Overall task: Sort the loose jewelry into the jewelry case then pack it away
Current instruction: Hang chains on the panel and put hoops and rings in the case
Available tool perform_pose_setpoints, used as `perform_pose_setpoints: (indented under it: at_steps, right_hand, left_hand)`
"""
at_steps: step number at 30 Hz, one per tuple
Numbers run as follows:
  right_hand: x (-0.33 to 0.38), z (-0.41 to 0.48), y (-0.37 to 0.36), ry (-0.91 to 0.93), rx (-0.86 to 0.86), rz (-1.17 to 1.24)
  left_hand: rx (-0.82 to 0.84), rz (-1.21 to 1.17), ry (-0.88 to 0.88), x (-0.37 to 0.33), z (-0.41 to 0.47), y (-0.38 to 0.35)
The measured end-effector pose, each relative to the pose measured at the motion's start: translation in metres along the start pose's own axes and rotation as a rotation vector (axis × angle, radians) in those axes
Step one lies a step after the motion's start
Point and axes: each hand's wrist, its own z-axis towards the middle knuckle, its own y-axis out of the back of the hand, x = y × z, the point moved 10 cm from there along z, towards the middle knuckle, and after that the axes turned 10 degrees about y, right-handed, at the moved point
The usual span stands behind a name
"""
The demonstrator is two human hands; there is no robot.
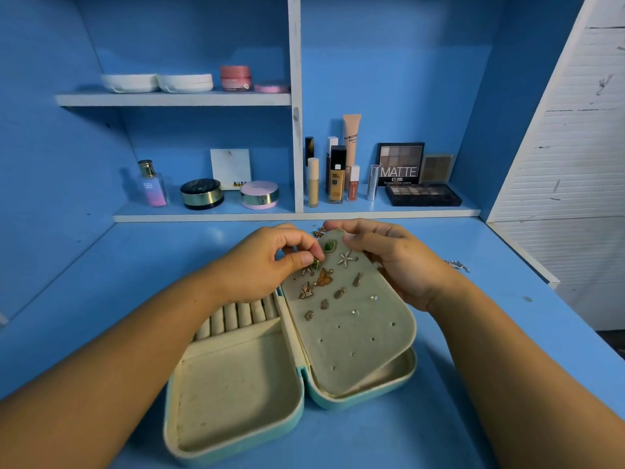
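- Jewelry case (pixel 236 394) open flat at bottom centre of frame, on blue table (pixel 439 424).
- Earring panel (pixel 355 336) over case's right half, tilted up off the tray; starfish earring (pixel 346 258), butterfly earring (pixel 324 277) & several small pcs pinned in its upper part.
- Green earring (pixel 315 264) at panel's upper-left edge, pinched betw. thumb & forefinger of left hand (pixel 267 262).
- Right hand (pixel 399 265) gripping panel's far right edge, fingers curled round it.
- Ring rolls (pixel 243 316) in case's left half, partly under left wrist.
- Gold piece (pixel 318 232) loose just behind panel; silver chain (pixel 458 265) at centre right, well apart from case.
- Cosmetics on shelf (pixel 338 217) across mid frame.
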Motion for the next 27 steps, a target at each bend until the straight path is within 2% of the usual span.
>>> perform_pose_setpoints:
  at_steps: [3, 7, 13, 18, 23, 27]
  right_hand:
    - [0.0, 0.001, 0.001, 0.002, -0.001, -0.007]
    - [0.001, 0.0, -0.001, 0.008, 0.007, 0.002]
    - [0.006, -0.001, -0.005, 0.051, -0.002, 0.113]
    - [0.009, -0.002, -0.023, 0.076, 0.107, 0.195]
    - [0.016, -0.006, -0.044, 0.208, 0.188, 0.096]
    - [0.014, -0.008, -0.055, 0.29, 0.147, -0.069]
  left_hand:
    - [-0.005, -0.006, 0.015, 0.002, 0.003, -0.001]
    - [-0.117, -0.11, 0.078, 0.009, 0.004, 0.01]
    - [-0.244, -0.025, 0.073, -0.004, -0.014, 0.026]
    - [-0.344, -0.102, 0.16, 0.003, -0.039, 0.032]
    - [-0.231, -0.494, 0.362, 0.026, -0.054, 0.028]
    - [-0.114, -0.616, 0.369, 0.031, -0.063, 0.025]
